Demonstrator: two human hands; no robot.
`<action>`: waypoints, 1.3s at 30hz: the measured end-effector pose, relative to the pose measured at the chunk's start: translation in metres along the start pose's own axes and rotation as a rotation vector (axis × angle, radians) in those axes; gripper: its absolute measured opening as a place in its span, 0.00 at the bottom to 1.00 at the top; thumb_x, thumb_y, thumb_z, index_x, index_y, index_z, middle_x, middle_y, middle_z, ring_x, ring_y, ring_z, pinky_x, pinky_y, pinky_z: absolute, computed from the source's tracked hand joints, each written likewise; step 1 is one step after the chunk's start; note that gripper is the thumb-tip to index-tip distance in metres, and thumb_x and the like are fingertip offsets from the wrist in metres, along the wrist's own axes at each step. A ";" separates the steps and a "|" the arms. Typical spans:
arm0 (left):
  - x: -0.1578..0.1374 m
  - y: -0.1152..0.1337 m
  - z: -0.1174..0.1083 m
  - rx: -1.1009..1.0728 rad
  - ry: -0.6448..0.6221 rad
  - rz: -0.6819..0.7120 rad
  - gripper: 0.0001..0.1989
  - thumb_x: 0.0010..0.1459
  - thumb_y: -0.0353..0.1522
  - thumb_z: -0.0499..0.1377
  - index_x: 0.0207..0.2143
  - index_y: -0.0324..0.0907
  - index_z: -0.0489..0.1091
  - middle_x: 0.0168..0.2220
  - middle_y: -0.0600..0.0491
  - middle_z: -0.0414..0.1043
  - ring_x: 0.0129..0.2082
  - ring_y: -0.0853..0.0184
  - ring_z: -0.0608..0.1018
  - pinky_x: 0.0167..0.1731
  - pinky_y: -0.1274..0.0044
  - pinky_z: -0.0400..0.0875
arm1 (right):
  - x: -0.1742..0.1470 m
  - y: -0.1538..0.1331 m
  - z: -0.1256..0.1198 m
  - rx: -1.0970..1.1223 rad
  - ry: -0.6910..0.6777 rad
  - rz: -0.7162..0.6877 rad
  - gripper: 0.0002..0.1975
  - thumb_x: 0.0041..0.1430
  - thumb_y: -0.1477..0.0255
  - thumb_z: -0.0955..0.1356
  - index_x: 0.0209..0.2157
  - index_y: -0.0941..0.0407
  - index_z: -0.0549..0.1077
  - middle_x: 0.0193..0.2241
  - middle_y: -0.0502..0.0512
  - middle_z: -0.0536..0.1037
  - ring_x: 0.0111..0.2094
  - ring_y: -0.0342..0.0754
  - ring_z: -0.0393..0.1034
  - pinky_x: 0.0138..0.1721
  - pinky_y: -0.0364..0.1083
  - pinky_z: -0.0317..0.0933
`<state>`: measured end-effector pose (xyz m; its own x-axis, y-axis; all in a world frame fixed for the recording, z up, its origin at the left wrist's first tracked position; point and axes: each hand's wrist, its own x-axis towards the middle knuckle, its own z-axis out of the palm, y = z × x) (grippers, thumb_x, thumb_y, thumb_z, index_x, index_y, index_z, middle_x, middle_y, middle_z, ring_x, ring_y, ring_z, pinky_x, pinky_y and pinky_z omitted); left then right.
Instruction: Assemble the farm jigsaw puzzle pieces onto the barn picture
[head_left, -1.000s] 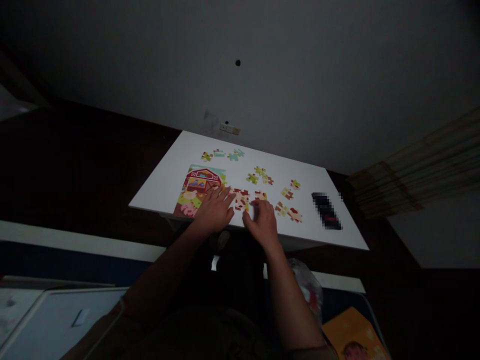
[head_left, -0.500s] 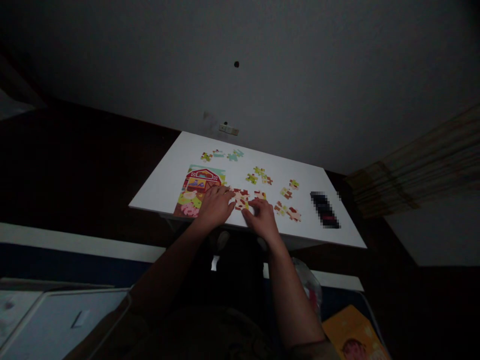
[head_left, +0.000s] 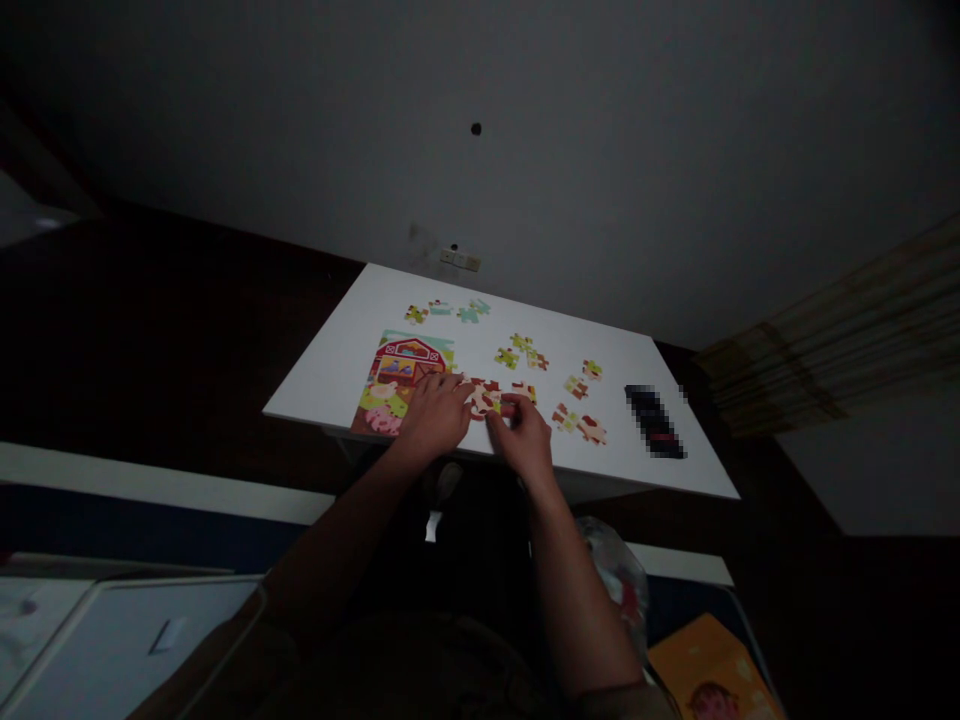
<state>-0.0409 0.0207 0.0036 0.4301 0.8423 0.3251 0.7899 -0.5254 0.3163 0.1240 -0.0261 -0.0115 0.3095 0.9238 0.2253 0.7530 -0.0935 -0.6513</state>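
My left hand [head_left: 436, 414] lies flat, its fingers stretched over the right edge of the barn picture puzzle [head_left: 409, 350] and touching joined brown-and-cream puzzle pieces [head_left: 480, 397]. My right hand [head_left: 523, 438] is bent at the right end of these pieces. Its thumb and index finger close on a puzzle piece [head_left: 496, 404], which they partly cover. Just beyond the right fingers lies another brown-and-cream piece [head_left: 523, 390]. The left hand hides the lower right part of the barn picture.
Loose puzzle pieces lie in groups on the white table [head_left: 315, 385]: blue-green ones [head_left: 471, 311] at the back, green ones [head_left: 519, 345] in the middle, brown-and-cream ones [head_left: 590, 428] at right. A blurred dark object [head_left: 654, 420] sits near the right edge. The wall [head_left: 600, 200] stands behind.
My right thumb and fingers have shifted slightly at the end of the joined pieces. The left hand stays on the puzzle, and the whole view has moved a little.
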 end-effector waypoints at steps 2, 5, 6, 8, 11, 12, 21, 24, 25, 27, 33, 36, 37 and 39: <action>-0.001 0.000 0.000 -0.002 0.001 0.003 0.18 0.60 0.34 0.50 0.53 0.49 0.66 0.56 0.50 0.65 0.56 0.55 0.64 0.56 0.58 0.57 | 0.001 0.005 -0.004 0.028 0.010 0.018 0.20 0.55 0.60 0.64 0.48 0.52 0.70 0.32 0.50 0.78 0.28 0.48 0.69 0.34 0.47 0.61; -0.002 -0.001 0.001 0.001 0.002 0.015 0.19 0.60 0.34 0.51 0.53 0.48 0.66 0.57 0.50 0.64 0.56 0.56 0.64 0.57 0.59 0.56 | 0.006 0.014 -0.012 -0.002 0.041 0.053 0.20 0.55 0.61 0.63 0.47 0.53 0.71 0.30 0.51 0.77 0.27 0.48 0.69 0.31 0.46 0.61; -0.002 -0.001 0.001 0.002 0.003 0.018 0.19 0.60 0.34 0.51 0.53 0.47 0.66 0.57 0.50 0.64 0.56 0.56 0.64 0.57 0.59 0.56 | 0.008 0.016 -0.015 -0.025 0.049 0.061 0.20 0.55 0.61 0.63 0.47 0.53 0.72 0.30 0.52 0.77 0.27 0.49 0.69 0.30 0.47 0.60; -0.002 -0.001 0.001 0.005 0.000 0.020 0.19 0.60 0.34 0.51 0.54 0.47 0.66 0.57 0.49 0.64 0.56 0.56 0.64 0.57 0.60 0.55 | 0.014 0.020 -0.020 -0.076 0.054 0.066 0.20 0.55 0.61 0.64 0.47 0.53 0.72 0.30 0.54 0.77 0.29 0.51 0.70 0.30 0.47 0.60; -0.002 0.000 0.000 0.011 -0.010 0.016 0.19 0.60 0.35 0.51 0.54 0.48 0.65 0.57 0.50 0.64 0.57 0.56 0.63 0.57 0.59 0.55 | 0.022 0.021 -0.023 -0.137 0.051 0.051 0.19 0.54 0.61 0.65 0.46 0.52 0.73 0.32 0.55 0.77 0.31 0.53 0.71 0.30 0.48 0.60; -0.002 0.000 0.000 0.012 -0.014 0.015 0.19 0.60 0.35 0.51 0.54 0.48 0.65 0.57 0.50 0.63 0.57 0.55 0.63 0.57 0.59 0.55 | 0.024 0.021 -0.023 -0.150 0.048 0.045 0.19 0.55 0.61 0.65 0.46 0.52 0.73 0.32 0.55 0.78 0.31 0.53 0.71 0.30 0.47 0.60; -0.005 -0.006 -0.003 0.010 -0.038 0.061 0.20 0.61 0.36 0.50 0.55 0.46 0.65 0.59 0.49 0.62 0.58 0.57 0.62 0.60 0.61 0.52 | 0.032 0.022 -0.020 -0.222 0.048 0.008 0.18 0.59 0.59 0.63 0.48 0.51 0.72 0.31 0.56 0.77 0.32 0.54 0.71 0.30 0.48 0.58; -0.005 -0.009 -0.004 0.020 -0.048 0.067 0.20 0.61 0.37 0.50 0.55 0.48 0.64 0.59 0.51 0.62 0.58 0.57 0.63 0.60 0.62 0.52 | 0.034 0.020 -0.019 -0.261 0.022 -0.028 0.19 0.60 0.59 0.62 0.49 0.50 0.71 0.34 0.56 0.78 0.34 0.55 0.71 0.32 0.49 0.59; -0.005 -0.010 -0.004 0.023 -0.052 0.067 0.20 0.61 0.37 0.50 0.55 0.48 0.64 0.59 0.51 0.62 0.58 0.57 0.63 0.60 0.62 0.53 | 0.035 0.019 -0.019 -0.272 0.018 -0.038 0.19 0.61 0.59 0.62 0.49 0.50 0.71 0.34 0.56 0.78 0.34 0.55 0.72 0.32 0.49 0.59; -0.005 -0.012 -0.005 0.025 -0.062 0.070 0.20 0.61 0.37 0.51 0.55 0.48 0.64 0.59 0.51 0.62 0.58 0.57 0.63 0.59 0.62 0.53 | 0.037 0.017 -0.018 -0.295 0.015 -0.054 0.18 0.61 0.59 0.61 0.49 0.51 0.70 0.33 0.57 0.78 0.34 0.56 0.72 0.33 0.49 0.59; -0.005 -0.020 -0.010 0.021 -0.081 0.069 0.19 0.60 0.37 0.52 0.54 0.48 0.66 0.59 0.51 0.62 0.57 0.57 0.63 0.60 0.62 0.53 | 0.039 0.009 -0.016 -0.334 -0.028 -0.107 0.17 0.62 0.62 0.61 0.49 0.53 0.71 0.35 0.59 0.78 0.35 0.56 0.72 0.35 0.50 0.59; -0.007 -0.024 -0.012 0.016 -0.083 0.082 0.19 0.60 0.37 0.52 0.54 0.47 0.66 0.58 0.51 0.62 0.57 0.57 0.63 0.60 0.63 0.53 | 0.038 0.004 -0.014 -0.358 -0.045 -0.165 0.17 0.61 0.63 0.62 0.47 0.54 0.73 0.37 0.60 0.78 0.38 0.57 0.70 0.39 0.51 0.58; -0.007 -0.026 -0.013 0.014 -0.084 0.085 0.19 0.60 0.37 0.52 0.54 0.47 0.66 0.58 0.51 0.62 0.57 0.57 0.63 0.59 0.63 0.53 | 0.037 0.002 -0.013 -0.364 -0.049 -0.193 0.16 0.61 0.64 0.62 0.47 0.54 0.73 0.38 0.60 0.77 0.40 0.56 0.69 0.41 0.51 0.58; -0.008 -0.031 -0.015 0.010 -0.085 0.086 0.19 0.60 0.37 0.52 0.54 0.47 0.65 0.58 0.50 0.62 0.57 0.57 0.63 0.59 0.62 0.53 | 0.035 -0.002 -0.010 -0.366 -0.057 -0.241 0.16 0.62 0.66 0.61 0.48 0.54 0.74 0.41 0.59 0.76 0.43 0.55 0.67 0.46 0.51 0.55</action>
<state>-0.0753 0.0278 0.0045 0.5320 0.8014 0.2735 0.7525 -0.5955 0.2813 0.1390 0.0029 0.0047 0.0753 0.9534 0.2923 0.9589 0.0112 -0.2835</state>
